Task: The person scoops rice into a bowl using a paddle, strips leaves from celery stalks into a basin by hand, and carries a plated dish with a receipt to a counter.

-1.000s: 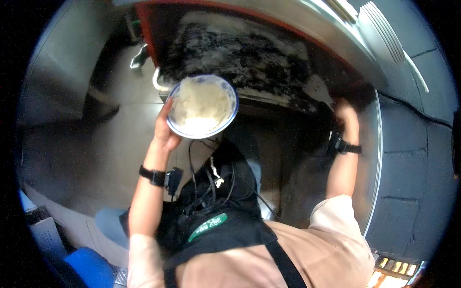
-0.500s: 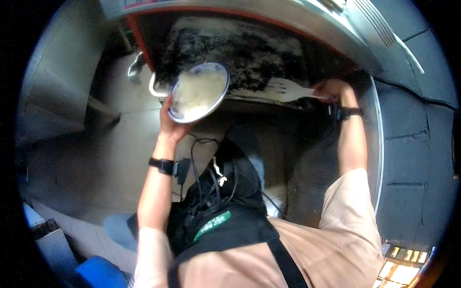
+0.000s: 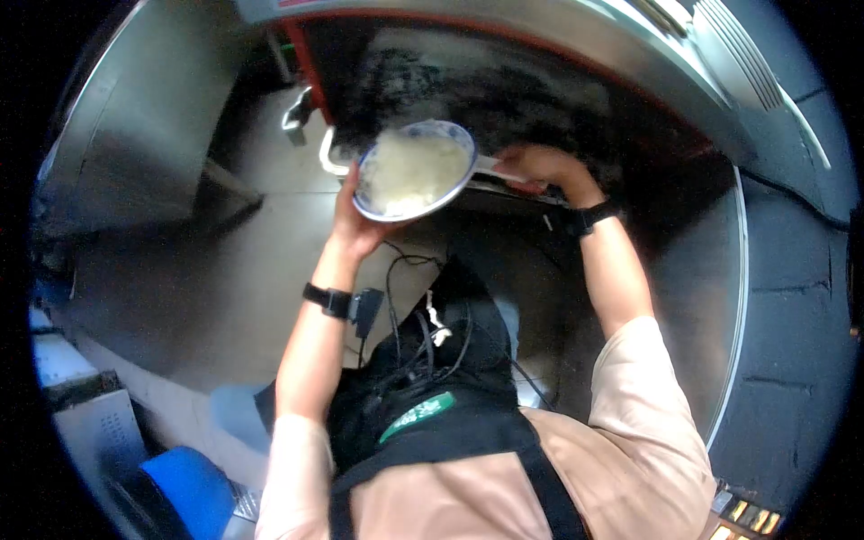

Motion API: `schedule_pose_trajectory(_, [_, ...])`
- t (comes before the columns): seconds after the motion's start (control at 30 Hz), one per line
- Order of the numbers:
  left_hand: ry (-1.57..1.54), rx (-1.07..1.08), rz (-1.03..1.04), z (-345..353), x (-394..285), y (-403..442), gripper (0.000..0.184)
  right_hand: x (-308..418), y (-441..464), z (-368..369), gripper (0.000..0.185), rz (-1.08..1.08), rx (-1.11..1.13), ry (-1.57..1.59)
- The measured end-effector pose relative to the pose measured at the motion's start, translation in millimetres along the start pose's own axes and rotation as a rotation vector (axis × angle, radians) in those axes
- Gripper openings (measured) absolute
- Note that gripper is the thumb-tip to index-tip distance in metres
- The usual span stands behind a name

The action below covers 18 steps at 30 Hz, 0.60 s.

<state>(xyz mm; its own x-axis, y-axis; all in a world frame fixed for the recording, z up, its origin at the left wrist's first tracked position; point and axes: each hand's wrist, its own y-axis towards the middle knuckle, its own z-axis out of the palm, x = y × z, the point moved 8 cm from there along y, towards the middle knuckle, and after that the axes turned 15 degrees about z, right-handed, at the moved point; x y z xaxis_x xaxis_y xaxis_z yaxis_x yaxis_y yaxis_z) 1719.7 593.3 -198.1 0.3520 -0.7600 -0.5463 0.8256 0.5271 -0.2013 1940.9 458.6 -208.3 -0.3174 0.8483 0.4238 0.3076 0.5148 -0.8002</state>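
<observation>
My left hand [image 3: 360, 220] is closed on the left and underside of a white bowl with a blue-patterned rim [image 3: 457, 191]. It is tilted and filled with what looks like steaming white rice [image 3: 416, 173]. Close to its right side, my right hand [image 3: 544, 168] grips the handle of a white pronged serving fork [image 3: 495, 169]. The fork's pronged head is out of sight behind the bowl. Both lie in front of a dark, open tray-like compartment [image 3: 504, 85] edged in red, whose inner surface looks whitish and blotchy.
A metal handle [image 3: 331, 155] sticks out left of the bowl. Stacked white plates [image 3: 738, 54] stand at the upper right, near a dark counter [image 3: 792, 243]. Steel cabinet walls [image 3: 148, 135] rise at left. Black cables [image 3: 396, 279] hang at my apron. A blue object [image 3: 193, 490] lies lower left.
My right hand has moved left with the serving fork, bringing it up to the bowl. The bowl appears farther right as the camera view has shifted.
</observation>
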Motion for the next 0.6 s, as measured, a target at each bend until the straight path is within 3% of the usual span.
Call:
schedule_pose_trajectory(0.13, [0.241, 0.063, -0.006, -9, -26, -20, 0.068, 50, 14, 16, 0.038, -0.159, -0.046, -0.018])
schedule_pose_trajectory(0.2, [0.367, 0.06, -0.092, -12, -48, -45, 0.067, 54, 28, 17, 0.038, -0.119, 0.04, 0.302])
schedule_pose_trajectory(0.33, [0.597, -0.031, -0.119, -58, -73, -66, 0.067, 63, 21, 8, 0.041, -0.182, -0.081, 0.389])
schedule_pose_trajectory(0.4, [0.63, -0.11, -0.153, -67, -68, -73, 0.067, 63, -2, 5, 0.043, -0.225, -0.082, 0.304])
schedule_pose_trajectory(0.5, [0.613, -0.119, -0.085, -61, -60, -63, 0.07, 70, -47, -4, 0.035, -0.209, -0.34, 0.095])
schedule_pose_trajectory(0.53, [0.606, -0.13, -0.09, -58, -56, -62, 0.07, 64, -50, 5, 0.035, -0.203, -0.328, 0.09])
schedule_pose_trajectory(0.6, [0.473, -0.112, -0.082, -43, -49, -63, 0.07, 82, -91, 18, 0.034, -0.668, -0.653, -0.223])
